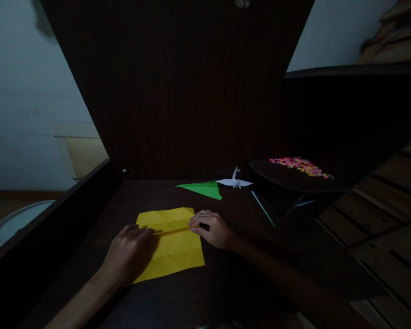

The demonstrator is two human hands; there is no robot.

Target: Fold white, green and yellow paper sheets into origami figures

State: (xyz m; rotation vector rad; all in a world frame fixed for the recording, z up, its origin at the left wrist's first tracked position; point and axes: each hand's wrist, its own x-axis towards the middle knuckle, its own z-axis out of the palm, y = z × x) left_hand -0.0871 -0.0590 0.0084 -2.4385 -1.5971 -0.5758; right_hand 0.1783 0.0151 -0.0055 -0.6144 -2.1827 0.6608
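Note:
A yellow sheet of paper (178, 253) lies on the dark wooden surface, marked with several creases. A raised fold runs across its middle between my two hands. At the left edge, my left hand (125, 251) is closed with the fingers pinching the left end of that fold; the fingertips are partly hidden. My right hand (212, 227) pinches the fold's other end near the sheet's right edge. Beyond the paper rest a green folded paper plane (202, 188) and a white origami crane (235, 182), the plane's tail close to the crane's wing.
A thin white-and-green strip (263, 208) lies to the right. Behind it, a dark shelf (281, 180) bears a heap of small colourful pieces (301, 166). An upright dark panel (178, 91) closes the back, and a raised side board (55, 205) borders the left.

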